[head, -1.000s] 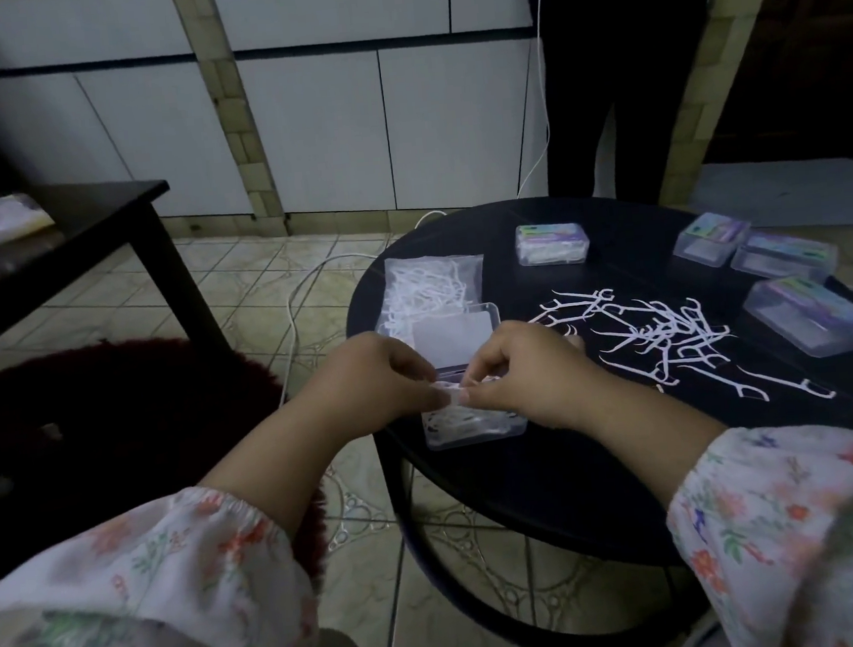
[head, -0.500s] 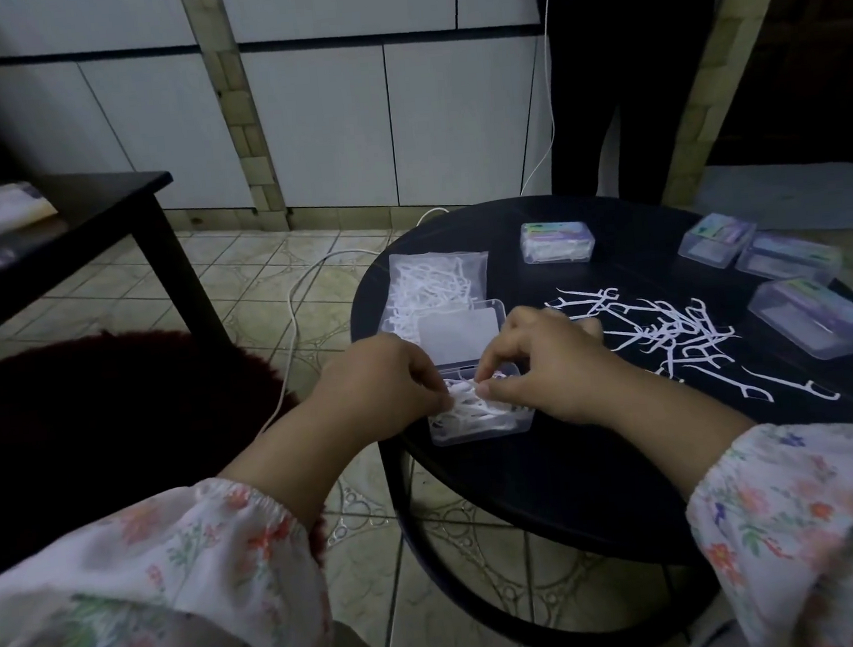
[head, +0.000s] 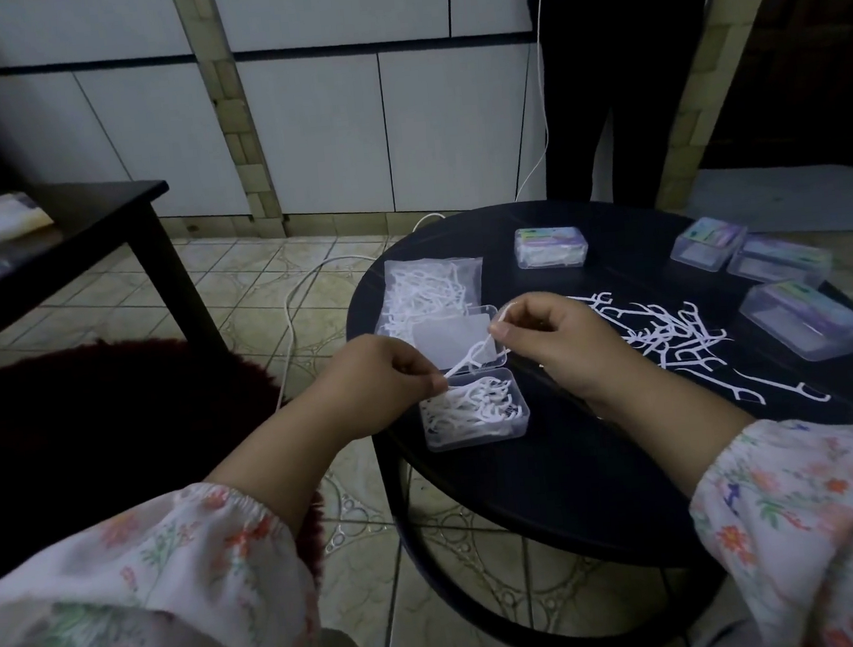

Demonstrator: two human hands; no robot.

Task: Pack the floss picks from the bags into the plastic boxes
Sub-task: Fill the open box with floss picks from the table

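Head view is showing both hands (head: pixel 378 379) (head: pixel 549 338) pinching one floss pick (head: pixel 474 358) just above the half-filled open box (head: pixel 473 412), while loose picks (head: pixel 673 332) and a full bag (head: pixel 429 292) are waiting beyond her fingertips.

Plastic boxes: closed (head: pixel 552 246), 4; open (head: pixel 475 412), 1. Floss-pick bags (head: pixel 429 286): 1. Hands: 2. Loose floss picks (head: pixel 673 338): uncounted heap

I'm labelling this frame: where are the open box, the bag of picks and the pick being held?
open box (head: pixel 518 426), head view, right wall.
bag of picks (head: pixel 431 284), head view, its middle.
held pick (head: pixel 473 356), head view, mid-handle.
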